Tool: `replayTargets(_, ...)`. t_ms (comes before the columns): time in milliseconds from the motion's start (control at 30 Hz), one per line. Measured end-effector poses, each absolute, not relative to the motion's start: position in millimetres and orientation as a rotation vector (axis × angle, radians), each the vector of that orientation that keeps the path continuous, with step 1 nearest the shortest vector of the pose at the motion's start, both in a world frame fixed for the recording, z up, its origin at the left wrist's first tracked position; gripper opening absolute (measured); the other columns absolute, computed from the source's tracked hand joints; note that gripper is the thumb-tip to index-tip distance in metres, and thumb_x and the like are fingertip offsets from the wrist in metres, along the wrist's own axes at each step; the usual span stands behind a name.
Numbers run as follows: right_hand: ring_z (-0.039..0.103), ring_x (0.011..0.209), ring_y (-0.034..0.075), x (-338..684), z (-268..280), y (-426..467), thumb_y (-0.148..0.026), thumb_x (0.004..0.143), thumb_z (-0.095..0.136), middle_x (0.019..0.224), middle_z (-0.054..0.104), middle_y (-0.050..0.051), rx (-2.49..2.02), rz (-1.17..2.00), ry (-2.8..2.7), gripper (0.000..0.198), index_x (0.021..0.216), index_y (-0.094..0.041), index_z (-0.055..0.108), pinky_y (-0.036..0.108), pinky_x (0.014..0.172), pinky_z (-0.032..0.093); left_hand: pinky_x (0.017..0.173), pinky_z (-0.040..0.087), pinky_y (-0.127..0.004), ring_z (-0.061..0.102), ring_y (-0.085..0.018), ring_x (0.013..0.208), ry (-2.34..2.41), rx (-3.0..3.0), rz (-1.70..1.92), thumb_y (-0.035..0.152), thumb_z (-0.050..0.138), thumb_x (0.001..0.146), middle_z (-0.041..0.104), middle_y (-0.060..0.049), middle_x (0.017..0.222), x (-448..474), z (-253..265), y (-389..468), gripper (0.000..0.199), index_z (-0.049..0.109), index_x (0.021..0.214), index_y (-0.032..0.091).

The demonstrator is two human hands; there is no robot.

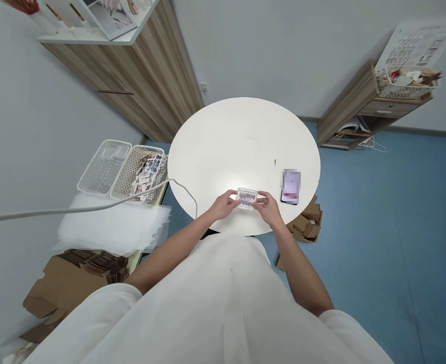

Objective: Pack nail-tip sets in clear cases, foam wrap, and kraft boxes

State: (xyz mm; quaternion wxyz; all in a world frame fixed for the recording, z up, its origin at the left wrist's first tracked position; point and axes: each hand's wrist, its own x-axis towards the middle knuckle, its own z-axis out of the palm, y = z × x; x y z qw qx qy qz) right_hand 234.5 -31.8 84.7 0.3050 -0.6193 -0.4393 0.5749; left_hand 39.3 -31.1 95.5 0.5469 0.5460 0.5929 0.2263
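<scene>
Between my two hands is a small clear plastic box with rows of purple, nail-shaped pieces showing through it, near the front edge of the white round table. My left hand grips the box's left side between thumb and fingers. On the opposite side, my right hand pinches the right edge the same way. A phone with a blurred screen lies on the table to the right of my right hand.
Left of the table stand a white basket with printed cards and a clear bin. A pale cable crosses to the table's left edge. Cardboard boxes sit on the floor at right. Wooden cabinets stand behind.
</scene>
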Motion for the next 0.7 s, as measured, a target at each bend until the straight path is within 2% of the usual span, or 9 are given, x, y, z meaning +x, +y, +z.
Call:
replayTargets(133,0.059,0.07,0.014,228.7,83.1,-30.7,-0.035,0.063,0.065,0.084,0.057,0.0,-1.532,1.603,-1.082,0.055,0.113,-0.023,0.044,0.03,0.065,0.045,0.073,0.042,-0.029,0.058,-0.016,0.079,1.329,1.214,0.645,0.04,0.056,0.076,0.064,-0.004,0.086,30.5,91.7,-37.8,0.049,0.045,0.12,0.022)
replayTargets(300,0.059,0.072,0.015,211.8,80.5,-27.4,-0.036,0.064,0.065,0.086,0.057,0.001,-1.498,1.646,-1.082,0.055,0.113,-0.023,0.043,0.032,0.068,0.045,0.074,0.045,-0.029,0.056,-0.014,0.08,1.371,1.248,0.759,0.033,0.062,0.072,0.055,-0.008,0.107,17.0,87.6,-47.0,0.05,0.049,0.119,0.024)
replayTargets(433,0.059,0.071,0.014,184.0,77.7,-21.6,-0.035,0.069,0.061,0.094,0.056,0.002,-1.517,1.592,-1.163,0.054,0.117,-0.024,0.04,0.032,0.068,0.046,0.074,0.046,-0.03,0.054,-0.013,0.078,1.447,1.27,0.847,0.029,0.064,0.07,0.051,-0.007,0.106,0.2,82.8,-47.3,0.053,0.05,0.12,0.025)
replayTargets(533,0.057,0.066,0.012,155.1,74.8,-16.4,-0.034,0.071,0.058,0.111,0.052,0.005,-1.539,1.47,-1.318,0.051,0.118,-0.027,0.042,0.033,0.069,0.047,0.076,0.047,-0.03,0.052,-0.013,0.078,1.512,1.247,0.899,0.026,0.063,0.07,0.049,-0.006,0.103,-19.5,76.2,-44.7,0.052,0.05,0.121,0.024)
replayTargets(700,0.058,0.072,0.013,99.8,70.5,-5.4,-0.031,0.076,0.053,0.122,0.047,0.007,-1.472,1.322,-1.593,0.039,0.114,-0.026,0.049,0.036,0.077,0.047,0.079,0.045,-0.031,0.052,-0.014,0.08,1.651,1.247,0.881,0.024,0.059,0.074,0.048,-0.006,0.1,-67.2,64.4,-36.6,0.051,0.048,0.124,0.023)
